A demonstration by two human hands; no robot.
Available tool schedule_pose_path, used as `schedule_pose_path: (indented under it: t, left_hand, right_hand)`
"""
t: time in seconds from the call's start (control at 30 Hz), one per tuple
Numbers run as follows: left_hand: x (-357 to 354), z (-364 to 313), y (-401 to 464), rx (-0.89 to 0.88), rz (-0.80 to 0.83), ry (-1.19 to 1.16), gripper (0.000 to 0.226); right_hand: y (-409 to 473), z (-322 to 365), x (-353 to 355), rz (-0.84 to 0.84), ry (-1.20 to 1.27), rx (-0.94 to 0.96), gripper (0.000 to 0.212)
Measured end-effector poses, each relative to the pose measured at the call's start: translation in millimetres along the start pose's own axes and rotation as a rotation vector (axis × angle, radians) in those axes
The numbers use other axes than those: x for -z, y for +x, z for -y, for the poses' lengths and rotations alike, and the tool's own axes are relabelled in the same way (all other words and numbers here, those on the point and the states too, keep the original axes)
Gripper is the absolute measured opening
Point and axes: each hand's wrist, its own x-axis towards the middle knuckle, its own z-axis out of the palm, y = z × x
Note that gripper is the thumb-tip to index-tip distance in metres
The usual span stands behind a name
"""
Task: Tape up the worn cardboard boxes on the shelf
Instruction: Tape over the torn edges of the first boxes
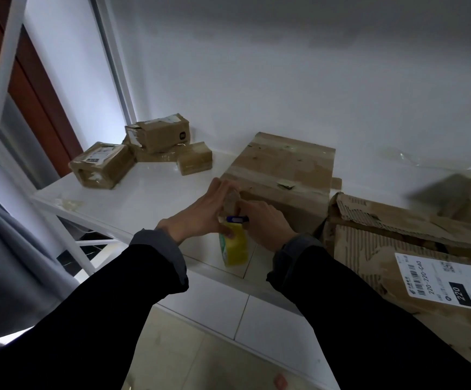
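Black sleeves reach forward as a person works at the near left corner of the large brown cardboard box (282,175) standing mid-shelf on the white shelf (133,198). Left hand (200,213) presses straight fingers against that corner, thumb on a yellow-and-green tape dispenser (234,246); right hand (265,220) curls round a small blue-and-white tool (238,219). The scuffed board looks light but soft, best steadied at its edges. Beside it, touching, a torn corrugated carton with a white shipping label (414,249) gapes open, contents unseen. Four small brown taped parcels (144,153) cluster at the far left, all closed.
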Motion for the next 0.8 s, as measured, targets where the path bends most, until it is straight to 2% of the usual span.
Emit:
schedule_pose_path:
  t: [0.13, 0.2, 0.27, 0.33, 0.4, 0.5, 0.6, 0.8]
  left_hand:
    - [0.1, 0.3, 0.0, 0.006, 0.002, -0.017, 0.095]
    - [0.5, -0.2, 0.3, 0.028, 0.007, -0.037, 0.097]
    - [1.0, -2.1, 0.5, 0.040, 0.007, -0.051, 0.095]
    - [2.0, -2.9, 0.1, 0.039, 0.004, -0.057, 0.084]
    - [2.8, 0.7, 0.0, 0.042, -0.042, -0.064, 0.065]
    - [4.4, 5.6, 3.5, 0.042, -0.147, -0.012, 0.050]
    - [5.7, 1.2, 6.8, 0.024, -0.136, 0.016, 0.047]
    - [3.4, -5.1, 8.4, 0.021, -0.155, 0.016, 0.050]
  right_hand:
    - [0.1, -8.7, -2.8, -0.001, 0.151, -0.089, 0.009]
    - [-1.1, -9.4, -7.2, -0.047, 0.402, -0.235, 0.015]
    - [-6.1, -5.9, -16.8, -0.025, 0.722, -0.423, 0.025]
    - [-15.5, -4.4, -34.4, 0.038, 0.933, -0.523, 0.029]
    - [-26.4, -3.0, -49.3, 0.075, 1.072, -0.502, 0.024]
    - [-35.0, 0.8, -61.6, 0.037, 1.140, -0.483, 0.029]
    - [-37.6, 9.0, -66.3, -0.008, 1.163, -0.514, 0.039]
    - [-42.7, 12.1, -69.9, -0.012, 1.234, -0.519, 0.025]
